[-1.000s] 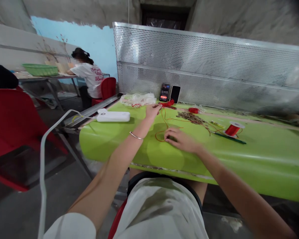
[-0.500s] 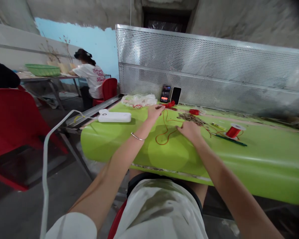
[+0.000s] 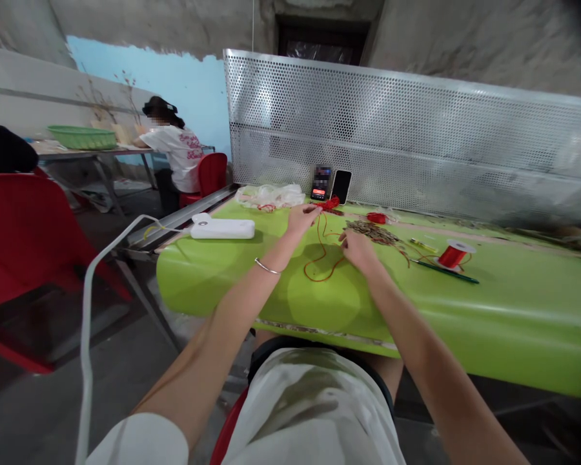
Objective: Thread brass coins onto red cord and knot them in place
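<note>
My left hand [image 3: 301, 218] reaches far over the green table [image 3: 465, 310] and pinches the upper end of a thin red cord [image 3: 322, 258]. The cord hangs down from it and curls in a loop on the table. My right hand [image 3: 358, 248] lies just right of the loop, fingers closed together at the cord, close to a pile of small brownish pieces [image 3: 372, 230]. Whether the right fingers hold a piece too is too small to tell. A red tangle of cord [image 3: 330, 203] lies beyond my left hand.
A red cord spool [image 3: 454, 252] and a dark green stick [image 3: 445, 272] lie to the right. Two phones [image 3: 330, 183] lean on the perforated metal screen [image 3: 407, 139]. A white power strip [image 3: 221, 228] and plastic bag [image 3: 270, 194] sit at left. Another person [image 3: 174, 152] sits at a far table; a red chair [image 3: 24, 239] stands left.
My right hand moved from the near side of the cord loop up and right towards the pile of pieces, then drew slightly left. My left hand stayed pinched on the cord.
</note>
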{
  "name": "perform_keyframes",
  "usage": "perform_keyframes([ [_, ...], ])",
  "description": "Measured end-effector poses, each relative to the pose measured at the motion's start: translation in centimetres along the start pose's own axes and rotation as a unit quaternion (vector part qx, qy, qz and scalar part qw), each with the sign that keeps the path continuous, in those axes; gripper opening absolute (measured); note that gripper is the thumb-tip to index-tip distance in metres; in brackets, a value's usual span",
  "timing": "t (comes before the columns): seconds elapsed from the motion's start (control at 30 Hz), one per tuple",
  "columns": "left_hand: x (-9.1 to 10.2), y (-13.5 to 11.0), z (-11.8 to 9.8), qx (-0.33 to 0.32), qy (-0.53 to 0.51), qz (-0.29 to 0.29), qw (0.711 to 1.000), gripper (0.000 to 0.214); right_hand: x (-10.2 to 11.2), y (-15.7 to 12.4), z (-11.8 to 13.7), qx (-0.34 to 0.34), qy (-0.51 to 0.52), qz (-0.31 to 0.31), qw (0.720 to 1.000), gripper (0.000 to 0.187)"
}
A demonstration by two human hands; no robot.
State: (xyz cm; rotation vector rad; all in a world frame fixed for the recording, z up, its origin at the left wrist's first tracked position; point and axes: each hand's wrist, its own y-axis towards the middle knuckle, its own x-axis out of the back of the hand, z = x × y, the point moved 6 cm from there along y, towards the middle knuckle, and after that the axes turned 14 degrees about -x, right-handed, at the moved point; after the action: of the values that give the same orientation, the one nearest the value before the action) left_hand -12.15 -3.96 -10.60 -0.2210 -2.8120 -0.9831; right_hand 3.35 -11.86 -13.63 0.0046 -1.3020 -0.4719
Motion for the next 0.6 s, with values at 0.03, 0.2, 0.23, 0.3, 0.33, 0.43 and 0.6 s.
perform_keyframes([
  [0.03,0.0,0.0,0.0,-0.002,0.003,0.003,1.000,0.016,0.2,0.1,-0.2,0.000,0.016,-0.015,1.000,0.035],
  [0.2,-0.1,0.0,0.1,-0.001,0.005,0.006,1.000,0.017,-0.1,0.6,-0.6,-0.028,0.000,0.008,1.000,0.018],
  [0.23,-0.2,0.0,0.1,0.001,0.002,0.005,1.000,0.017,-0.3,0.7,-0.5,-0.031,-0.018,0.022,0.999,0.017],
  [0.3,-0.2,0.0,0.0,0.003,-0.002,0.005,1.000,0.015,-0.7,0.7,-0.4,-0.025,-0.051,0.032,0.998,0.017],
  [0.33,-0.2,0.0,-0.1,0.004,-0.005,0.004,1.000,0.015,-0.9,0.8,-0.3,-0.016,-0.062,0.030,0.997,0.019],
  [0.43,-0.3,-0.1,-0.3,0.004,-0.013,0.007,1.000,0.014,-1.1,0.8,0.3,0.016,-0.044,0.027,0.999,0.020],
  [0.6,-0.8,-0.3,-0.8,-0.037,-0.001,0.050,0.998,0.015,0.0,1.0,0.7,0.011,0.202,-0.012,0.979,0.018],
])
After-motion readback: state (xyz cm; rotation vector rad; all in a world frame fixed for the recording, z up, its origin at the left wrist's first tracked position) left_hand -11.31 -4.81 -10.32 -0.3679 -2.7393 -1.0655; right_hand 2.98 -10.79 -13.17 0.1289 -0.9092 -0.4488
